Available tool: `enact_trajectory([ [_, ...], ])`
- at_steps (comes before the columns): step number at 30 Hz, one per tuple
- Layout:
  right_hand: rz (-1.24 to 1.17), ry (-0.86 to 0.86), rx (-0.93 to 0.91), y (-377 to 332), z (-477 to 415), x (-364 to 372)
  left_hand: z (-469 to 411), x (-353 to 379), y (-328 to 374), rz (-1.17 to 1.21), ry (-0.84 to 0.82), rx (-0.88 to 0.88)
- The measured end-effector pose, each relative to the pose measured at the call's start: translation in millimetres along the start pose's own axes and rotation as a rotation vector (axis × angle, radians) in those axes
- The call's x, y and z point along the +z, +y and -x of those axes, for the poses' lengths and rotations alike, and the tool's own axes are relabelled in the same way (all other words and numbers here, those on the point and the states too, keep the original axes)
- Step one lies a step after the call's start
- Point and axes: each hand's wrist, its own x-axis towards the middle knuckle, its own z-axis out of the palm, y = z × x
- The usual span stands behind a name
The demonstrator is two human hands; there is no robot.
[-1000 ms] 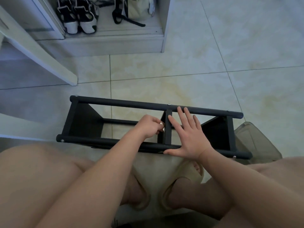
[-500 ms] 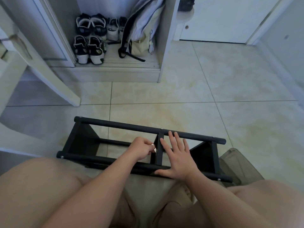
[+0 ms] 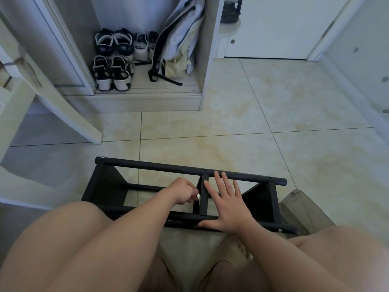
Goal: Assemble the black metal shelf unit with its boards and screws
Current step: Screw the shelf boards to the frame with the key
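Left hand (image 3: 185, 192) curls at crossbar (image 3: 203, 199), contents unclear; right hand (image 3: 227, 207) lies flat, steadying frame (image 3: 157, 166). Fastening, I judge; next needs straight turning.

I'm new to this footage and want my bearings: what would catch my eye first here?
The black shelf frame lies on the tiled floor, centre foreground, with the right hand spread flat across it and the left hand curled at its middle divider. Behind, shoes and a bag sit in an open closet.
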Motion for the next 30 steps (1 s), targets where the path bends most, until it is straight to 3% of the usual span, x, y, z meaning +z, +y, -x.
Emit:
enact_trajectory([
  [10,-0.039,0.029,-0.013,1,-1,2,-11,4,0,0.115,-0.021,-0.027],
  [30,-0.029,0.04,-0.011,2,-2,4,-10,1,2,0.06,-0.185,-0.125],
])
